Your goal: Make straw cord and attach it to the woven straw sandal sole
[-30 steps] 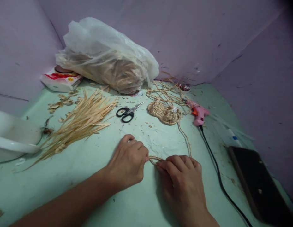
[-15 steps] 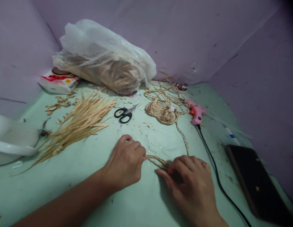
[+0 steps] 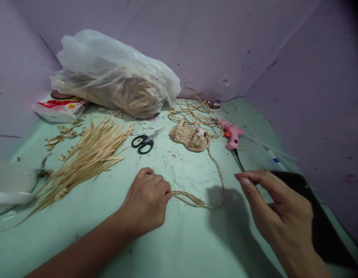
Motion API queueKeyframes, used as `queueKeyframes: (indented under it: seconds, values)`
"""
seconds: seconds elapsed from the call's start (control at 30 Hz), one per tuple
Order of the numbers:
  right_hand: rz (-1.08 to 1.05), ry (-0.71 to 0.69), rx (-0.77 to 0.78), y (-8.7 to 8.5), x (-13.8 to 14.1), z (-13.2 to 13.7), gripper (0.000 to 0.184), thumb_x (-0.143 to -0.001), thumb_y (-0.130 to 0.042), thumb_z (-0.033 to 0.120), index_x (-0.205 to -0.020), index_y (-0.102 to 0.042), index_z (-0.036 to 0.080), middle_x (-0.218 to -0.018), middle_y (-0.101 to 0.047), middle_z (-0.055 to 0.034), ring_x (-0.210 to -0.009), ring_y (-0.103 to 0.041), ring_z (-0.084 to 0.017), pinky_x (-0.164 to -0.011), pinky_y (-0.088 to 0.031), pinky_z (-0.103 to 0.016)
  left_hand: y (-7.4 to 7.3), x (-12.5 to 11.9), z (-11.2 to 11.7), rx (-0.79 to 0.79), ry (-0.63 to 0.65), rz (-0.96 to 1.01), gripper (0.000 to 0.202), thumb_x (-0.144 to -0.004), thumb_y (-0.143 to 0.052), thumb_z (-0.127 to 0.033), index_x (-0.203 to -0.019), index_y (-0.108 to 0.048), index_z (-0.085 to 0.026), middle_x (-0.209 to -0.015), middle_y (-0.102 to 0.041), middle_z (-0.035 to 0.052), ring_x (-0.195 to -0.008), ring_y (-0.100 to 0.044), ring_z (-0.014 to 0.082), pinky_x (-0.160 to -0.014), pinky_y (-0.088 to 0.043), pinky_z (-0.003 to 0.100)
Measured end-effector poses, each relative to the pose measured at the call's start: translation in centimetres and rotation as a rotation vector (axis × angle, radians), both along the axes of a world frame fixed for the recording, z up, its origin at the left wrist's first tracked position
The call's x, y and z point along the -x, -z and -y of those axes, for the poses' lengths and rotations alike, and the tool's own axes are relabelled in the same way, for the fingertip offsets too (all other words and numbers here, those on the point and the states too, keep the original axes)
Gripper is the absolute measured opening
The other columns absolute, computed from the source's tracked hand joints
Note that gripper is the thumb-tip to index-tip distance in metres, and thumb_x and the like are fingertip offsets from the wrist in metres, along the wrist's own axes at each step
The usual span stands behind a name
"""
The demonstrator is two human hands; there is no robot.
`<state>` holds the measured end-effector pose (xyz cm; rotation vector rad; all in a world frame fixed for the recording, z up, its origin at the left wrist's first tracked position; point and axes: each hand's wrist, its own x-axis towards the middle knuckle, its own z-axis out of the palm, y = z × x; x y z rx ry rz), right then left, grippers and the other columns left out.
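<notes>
My left hand (image 3: 150,197) is closed, pinching the end of a twisted straw cord (image 3: 186,197). From there the cord lies doubled in a narrow loop on the table. It then curves back up to a coiled straw piece (image 3: 192,137) with a cluster of white beads on it. My right hand (image 3: 279,218) is raised at the right, apart from the cord. Its thumb and forefinger come together at the tips, and I see nothing between them. Beyond that hand lies a pink glue gun (image 3: 233,135) with a black cable.
Black-handled scissors (image 3: 146,142) and a bundle of dry straw strips (image 3: 90,156) lie at centre left. At the back rest a plastic bag (image 3: 118,73), a white and red box (image 3: 61,110) and loose cord (image 3: 193,110). A dark phone-like slab (image 3: 326,227) is partly behind my right hand.
My right hand has let go of the cord and moved right and up. The doubled cord now lies uncovered. My left hand keeps its grip, and the whole view has shifted slightly.
</notes>
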<state>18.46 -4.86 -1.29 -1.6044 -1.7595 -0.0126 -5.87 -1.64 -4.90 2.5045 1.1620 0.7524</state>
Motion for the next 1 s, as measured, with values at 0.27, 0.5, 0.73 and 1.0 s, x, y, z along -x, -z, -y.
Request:
queueKeyframes:
  seconds: [0.27,0.5,0.73,1.0]
  values:
    - [0.106,-0.121,0.055,1.0,1.5,-0.3,0.021,-0.085,-0.049,0.025,-0.066,-0.057,0.02,-0.057,-0.056,-0.0001,-0.056,-0.053,-0.016,-0.064,-0.04,-0.033,0.0,0.2,-0.1,-0.011,0.005,0.013,0.015,-0.079,-0.047,-0.013,-0.068,-0.058,-0.014,-0.06,-0.054,0.002,-0.058,-0.048,0.0138,-0.08,-0.037,0.042]
    - [-0.119,-0.04,0.138,1.6,0.8,0.1,0.036,-0.086,-0.049,0.028,-0.052,-0.043,0.021,-0.047,-0.039,0.0042,-0.045,-0.041,-0.012,-0.052,-0.035,-0.028,0.0,0.2,-0.1,-0.019,0.006,0.023,0.014,-0.079,-0.048,-0.012,-0.068,-0.056,-0.015,-0.061,-0.054,0.0014,-0.057,-0.048,0.0137,-0.08,-0.037,0.042]
    - [-0.024,-0.34,0.209,1.9,3.0,0.5,0.018,-0.077,-0.065,0.027,-0.094,-0.06,0.021,-0.084,-0.063,-0.0036,-0.08,-0.055,-0.02,-0.074,-0.039,-0.037,-0.1,0.2,-0.1,-0.018,0.008,0.008,0.012,-0.078,-0.048,-0.013,-0.07,-0.057,-0.015,-0.062,-0.055,0.0014,-0.059,-0.049,0.0145,-0.081,-0.037,0.043]
    - [0.041,-0.353,0.325,2.5,4.6,0.0,0.013,-0.078,-0.059,0.019,-0.09,-0.063,0.022,-0.082,-0.064,-0.0025,-0.078,-0.053,-0.02,-0.073,-0.034,-0.038,0.0,0.2,-0.1,-0.031,0.023,-0.006,0.014,-0.079,-0.046,-0.011,-0.07,-0.057,-0.014,-0.062,-0.054,0.0021,-0.06,-0.048,0.0143,-0.081,-0.036,0.043]
